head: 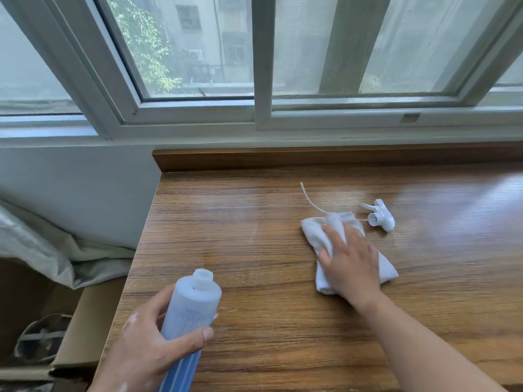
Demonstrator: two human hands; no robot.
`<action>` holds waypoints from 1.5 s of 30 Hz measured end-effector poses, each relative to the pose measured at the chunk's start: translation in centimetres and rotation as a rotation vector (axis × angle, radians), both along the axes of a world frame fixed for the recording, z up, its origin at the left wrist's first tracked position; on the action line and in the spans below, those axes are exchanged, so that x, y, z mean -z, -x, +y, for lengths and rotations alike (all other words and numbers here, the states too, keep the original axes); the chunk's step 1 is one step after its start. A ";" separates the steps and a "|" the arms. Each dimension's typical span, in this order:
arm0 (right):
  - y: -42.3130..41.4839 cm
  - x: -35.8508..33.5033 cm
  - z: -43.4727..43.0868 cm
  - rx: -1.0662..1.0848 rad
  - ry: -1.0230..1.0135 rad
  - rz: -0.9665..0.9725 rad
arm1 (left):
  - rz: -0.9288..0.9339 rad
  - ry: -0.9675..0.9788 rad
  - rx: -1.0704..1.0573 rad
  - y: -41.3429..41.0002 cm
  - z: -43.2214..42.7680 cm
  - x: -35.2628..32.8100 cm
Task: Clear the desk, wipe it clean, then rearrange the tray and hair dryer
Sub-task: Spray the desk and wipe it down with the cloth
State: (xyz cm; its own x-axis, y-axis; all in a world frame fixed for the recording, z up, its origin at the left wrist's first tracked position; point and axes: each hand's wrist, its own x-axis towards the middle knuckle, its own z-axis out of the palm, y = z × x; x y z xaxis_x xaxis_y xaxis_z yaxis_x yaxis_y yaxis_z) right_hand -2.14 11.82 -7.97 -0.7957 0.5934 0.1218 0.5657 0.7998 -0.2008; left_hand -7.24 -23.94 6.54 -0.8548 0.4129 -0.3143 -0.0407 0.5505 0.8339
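Partly cut off, bottle (pixel 192 304) in left hand (pixel 147 349) grip, right hand (pixel 351 264) flat, released, on cloth (pixel 312 229).

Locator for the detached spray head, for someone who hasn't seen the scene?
Start at the wooden desk under the window. Right of centre, the right hand presses a white cloth; the spray head lies just beyond the cloth's far right corner. It is the only hard plastic piece there, with a trigger and a thin trailing tube.

Brown wood-grain desk (pixel 268 250), white cloth (pixel 328 241), translucent white bottle (pixel 195 301) with blue-striped base, white spray head (pixel 380 215)
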 end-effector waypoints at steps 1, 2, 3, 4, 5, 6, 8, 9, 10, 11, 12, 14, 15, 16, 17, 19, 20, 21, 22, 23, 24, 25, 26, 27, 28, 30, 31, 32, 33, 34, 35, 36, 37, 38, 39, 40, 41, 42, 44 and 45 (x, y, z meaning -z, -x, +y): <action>-0.4 0.0 -0.1 0.005 -0.006 0.001 | -0.004 -0.005 0.003 0.1 -0.5 -0.1; -0.6 -0.1 -0.5 0.013 -0.004 0.007 | -0.002 -0.004 0.005 0.3 -1.1 0.0; -0.7 -0.3 -1.0 0.027 0.001 0.010 | 0.007 0.000 0.003 0.5 -2.0 0.2; -0.6 -0.4 -1.7 0.042 0.007 0.012 | 0.015 0.002 -0.001 0.7 -2.9 0.5; -0.5 -0.6 -2.6 0.053 0.007 0.012 | 0.021 0.002 0.000 0.9 -3.8 0.8; -0.5 -0.7 -3.7 0.053 0.003 0.012 | 0.028 0.001 0.004 1.1 -4.6 0.9; -1.0 -0.8 -6.6 0.018 -0.009 0.021 | 0.041 -0.006 0.024 1.4 -6.2 0.8; -1.5 -0.7 -8.4 -0.006 -0.017 0.029 | 0.041 -0.013 0.034 1.5 -7.0 0.8; -2.0 -0.7 -10.2 -0.030 -0.027 0.040 | 0.039 -0.013 0.041 1.7 -7.9 0.9; -2.5 -0.5 -12.2 -0.055 -0.039 0.050 | 0.039 -0.007 0.052 2.0 -8.9 1.1; -3.0 -0.4 -14.2 -0.079 -0.049 0.056 | 0.039 -0.001 0.064 2.2 -9.9 1.3; -3.8 -0.2 -18.4 -0.124 -0.048 0.057 | 0.035 -0.012 0.089 2.7 -11.6 1.5; -4.0 -0.1 -20.4 -0.145 -0.046 0.064 | 0.035 -0.020 0.099 3.0 -12.3 1.6; -4.1 0.0 -22.3 -0.164 -0.042 0.073 | 0.037 -0.024 0.104 3.2 -12.9 1.5; -3.9 0.0 -24.1 -0.179 -0.037 0.081 | 0.040 -0.033 0.111 3.5 -13.4 1.4; -2.9 0.0 -27.3 -0.195 -0.027 0.078 | 0.024 -0.064 0.110 4.0 -14.2 1.3; -2.3 0.0 -28.4 -0.197 -0.021 0.076 | 0.016 -0.074 0.111 4.3 -14.6 1.3; -1.5 -0.1 -29.1 -0.196 -0.014 0.077 | 0.014 -0.078 0.118 4.5 -14.9 1.4; -0.6 -0.2 -29.5 -0.196 -0.012 0.081 | 0.018 -0.083 0.129 4.8 -15.2 1.5; 0.3 -0.3 -29.5 -0.197 -0.006 0.079 | 0.024 -0.090 0.132 5.0 -15.4 1.6; 1.5 -0.5 -29.4 -0.194 0.005 0.072 | 0.030 -0.093 0.129 5.2 -15.5 1.7; 2.8 -0.7 -28.9 -0.186 0.021 0.062 | 0.039 -0.090 0.123 5.3 -15.6 1.8; 4.4 -0.8 -28.3 -0.171 0.034 0.052 | 0.051 -0.083 0.119 5.4 -15.7 1.9; 6.1 -1.0 -27.5 -0.153 0.044 0.040 | 0.059 -0.077 0.115 5.4 -15.7 1.9; 8.0 -1.1 -26.6 -0.140 0.056 0.023 | 0.062 -0.075 0.108 5.4 -15.7 2.0; 11.6 -1.3 -24.7 -0.128 0.070 -0.011 | 0.053 -0.064 0.097 5.4 -15.7 2.2; 13.2 -1.3 -23.8 -0.126 0.072 -0.031 | 0.047 -0.056 0.094 5.3 -15.7 2.4; 14.4 -1.4 -22.9 -0.128 0.076 -0.053 | 0.041 -0.050 0.093 5.1 -15.7 2.4; 15.3 -1.4 -22.3 -0.133 0.081 -0.072 | 0.038 -0.042 0.093 5.0 -15.7 2.5; 15.8 -1.4 -21.9 -0.140 0.085 -0.087 | 0.037 -0.031 0.096 4.8 -15.7 2.6; 16.0 -1.3 -21.6 -0.151 0.086 -0.096 | 0.039 -0.021 0.101 4.6 -15.6 2.6; 15.8 -1.3 -21.5 -0.164 0.086 -0.095 | 0.039 -0.014 0.107 4.5 -15.6 2.6; 15.3 -1.3 -21.5 -0.179 0.084 -0.085 | 0.037 -0.013 0.112 4.4 -15.5 2.6; 14.4 -1.3 -21.6 -0.197 0.080 -0.076 | 0.038 -0.014 0.115 4.3 -15.4 2.6; 13.2 -1.2 -21.8 -0.218 0.073 -0.071 | 0.045 -0.014 0.118 4.3 -15.4 2.6; 11.7 -1.1 -22.2 -0.237 0.063 -0.065 | 0.053 -0.010 0.123 4.3 -15.3 2.5; 9.9 -1.1 -22.6 -0.250 0.051 -0.050 | 0.057 -0.010 0.131 4.3 -15.1 2.5; 8.0 -1.1 -23.1 -0.257 0.040 -0.029 | 0.056 -0.012 0.138 4.4 -15.0 2.4; 4.2 -1.2 -24.3 -0.264 0.022 -0.011 | 0.051 -0.004 0.152 4.6 -14.9 2.5; 2.5 -1.1 -24.9 -0.264 0.015 -0.014 | 0.049 -0.003 0.155 4.7 -14.8 2.6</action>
State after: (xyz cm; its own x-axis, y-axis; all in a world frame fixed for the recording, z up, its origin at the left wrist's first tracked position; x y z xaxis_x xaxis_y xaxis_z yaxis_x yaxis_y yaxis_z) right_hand -4.62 -13.12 -6.90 -0.9248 0.3662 0.1028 0.3401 0.9172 -0.2078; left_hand -11.89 -38.76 3.98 -0.7950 0.5420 -0.2724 0.0852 0.5443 0.8346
